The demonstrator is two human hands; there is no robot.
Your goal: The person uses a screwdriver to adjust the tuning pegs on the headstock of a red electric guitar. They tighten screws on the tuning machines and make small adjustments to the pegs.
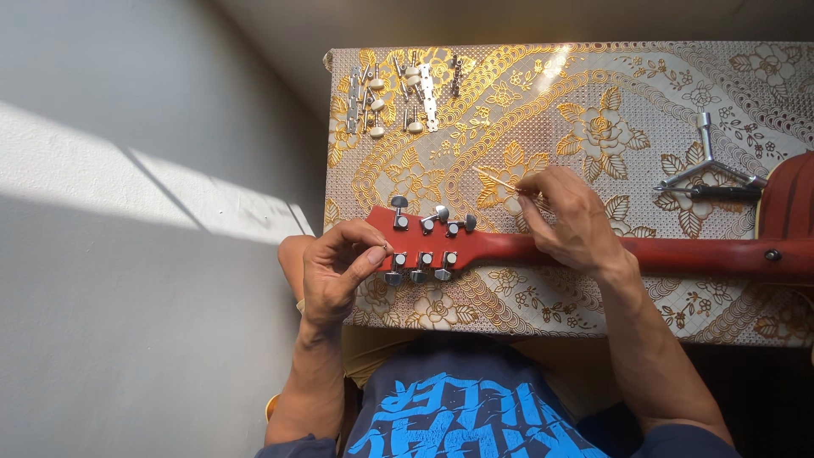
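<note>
A red guitar headstock [424,239] lies face down on the table, with three silver tuners along each edge and its neck [695,254] running off to the right. My left hand [339,267] pinches the headstock's left end near the lower tuners. Resting on the neck is my right hand [572,219], which holds a thin pale stick [496,180] pointing up and left.
A gold-patterned cloth [593,110] covers the table. Several loose silver tuner sets [394,93] lie at the far left corner. A three-armed metal wrench [708,165] sits at the right beside the red guitar body [788,203]. Grey floor lies to the left.
</note>
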